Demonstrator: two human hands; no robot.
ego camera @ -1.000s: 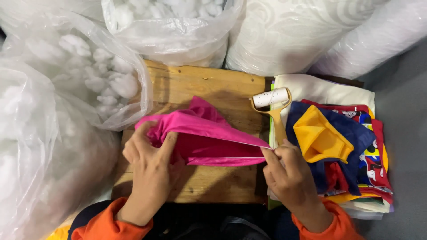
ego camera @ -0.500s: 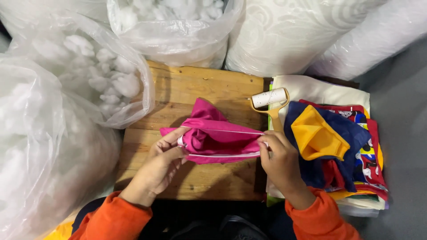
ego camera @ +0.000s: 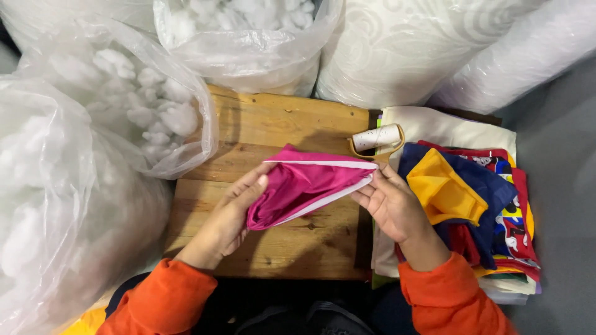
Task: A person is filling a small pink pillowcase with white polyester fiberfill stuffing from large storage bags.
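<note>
Pinching the pink cloth cover (ego camera: 304, 189) by its white-edged opening, my left hand (ego camera: 233, 214) and right hand (ego camera: 391, 205) are spreading it open above the wooden table (ego camera: 292, 124); stuffing likely goes in next.

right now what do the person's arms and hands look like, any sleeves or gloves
Both hands are bare: no gloves, and no rings or watch that I can make out. The left hand and right hand each come out of a loose, bright orange long sleeve that ends at the wrist.
</note>
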